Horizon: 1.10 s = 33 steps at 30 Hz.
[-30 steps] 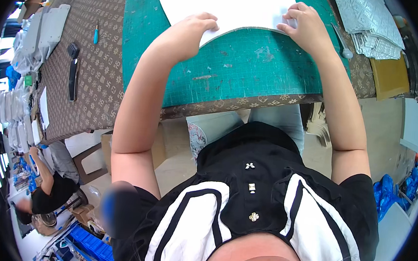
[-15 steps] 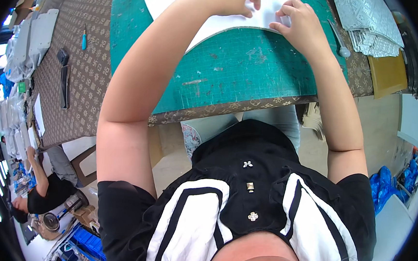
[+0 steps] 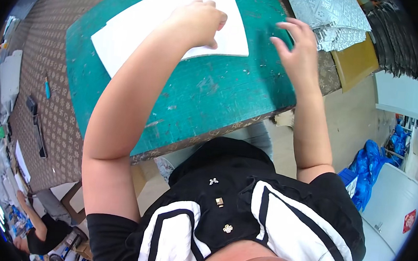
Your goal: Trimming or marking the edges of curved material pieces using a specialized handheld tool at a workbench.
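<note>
In the upper middle of the frame, the left hand (image 3: 199, 23) presses curled fingers onto a white sheet (image 3: 144, 19) on the green cutting mat (image 3: 206, 96). To its right, the right hand (image 3: 296, 54) hovers empty, fingers spread, beside a stack of grey patterned sheets (image 3: 331, 15).

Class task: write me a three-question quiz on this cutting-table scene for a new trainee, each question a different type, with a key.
1. True or false: the left hand rests on the white sheet.
2. Multiple choice: the green cutting mat lies on A) a bare floor, B) a brown patterned table, C) a blue crate.
3. Fill in: the right hand hovers open, fingers spread, beside a stack of ___ patterned sheets.

Key: 1 true; 2 B; 3 silver-grey.
</note>
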Motion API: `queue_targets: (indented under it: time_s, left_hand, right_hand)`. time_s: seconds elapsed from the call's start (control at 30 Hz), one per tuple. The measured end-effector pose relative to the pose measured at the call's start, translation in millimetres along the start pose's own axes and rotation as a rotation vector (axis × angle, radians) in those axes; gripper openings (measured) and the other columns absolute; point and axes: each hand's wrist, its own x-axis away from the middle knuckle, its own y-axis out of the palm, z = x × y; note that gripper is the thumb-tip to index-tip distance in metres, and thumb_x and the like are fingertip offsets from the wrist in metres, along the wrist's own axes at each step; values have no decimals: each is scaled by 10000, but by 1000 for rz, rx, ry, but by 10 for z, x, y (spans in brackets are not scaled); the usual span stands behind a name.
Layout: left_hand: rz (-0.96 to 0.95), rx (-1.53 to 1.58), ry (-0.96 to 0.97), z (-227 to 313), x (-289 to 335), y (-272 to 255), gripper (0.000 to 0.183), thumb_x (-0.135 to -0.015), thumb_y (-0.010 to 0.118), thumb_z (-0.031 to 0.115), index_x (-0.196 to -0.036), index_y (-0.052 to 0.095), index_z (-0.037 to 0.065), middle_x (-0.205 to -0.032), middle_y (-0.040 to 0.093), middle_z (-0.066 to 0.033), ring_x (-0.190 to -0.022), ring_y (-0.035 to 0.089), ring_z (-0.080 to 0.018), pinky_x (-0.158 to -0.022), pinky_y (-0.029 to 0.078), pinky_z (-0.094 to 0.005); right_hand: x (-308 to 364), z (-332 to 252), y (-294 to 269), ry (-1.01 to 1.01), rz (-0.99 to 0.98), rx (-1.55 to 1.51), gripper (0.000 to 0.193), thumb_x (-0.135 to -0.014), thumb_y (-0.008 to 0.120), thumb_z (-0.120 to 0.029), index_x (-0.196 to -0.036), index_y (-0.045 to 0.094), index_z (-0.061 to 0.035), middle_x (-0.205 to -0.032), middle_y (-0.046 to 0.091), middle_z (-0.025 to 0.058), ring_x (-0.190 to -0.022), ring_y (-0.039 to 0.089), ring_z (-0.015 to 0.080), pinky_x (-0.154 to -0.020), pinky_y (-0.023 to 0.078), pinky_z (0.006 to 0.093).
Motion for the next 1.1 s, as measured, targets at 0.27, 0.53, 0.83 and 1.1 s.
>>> queue_targets:
  time_s: [0.27,0.53,0.83,1.1]
  left_hand:
    - [-215,-43,-24,56,-165,-183,476,-696,879,339,-1102,682,187,-1183,634,-35,-1185,566,-251,-951,531,-435]
    - [-302,184,-12,-137,-290,-126,453,-644,905,295,-1005,657,175,-1137,626,-95,-1150,563,-302,-915,528,-437]
    - [65,-12,176,-349,-381,542,534,-627,872,353,-1041,637,110,-1142,590,-164,-1097,539,-374,-886,499,-462]
    - [37,73,180,-137,-124,6,567,-647,851,427,-1068,649,104,-1162,590,-189,-1114,540,-380,-908,494,-463]
  right_hand:
    - [264,381,-207,552,-199,-10,379,-813,803,-238,-1097,650,-39,-1090,628,119,-924,580,209,-828,480,337]
    - [46,346,-318,655,-50,-360,282,-846,770,-169,-1062,652,-34,-885,613,14,-715,523,70,-665,443,215]
    - [-40,353,18,360,130,-647,134,-914,674,-41,-1016,587,-39,-897,635,37,-623,493,59,-579,415,198]
    - [-14,5,-90,493,60,-809,256,-931,648,-17,-1164,543,-19,-929,680,82,-655,557,89,-627,456,199]
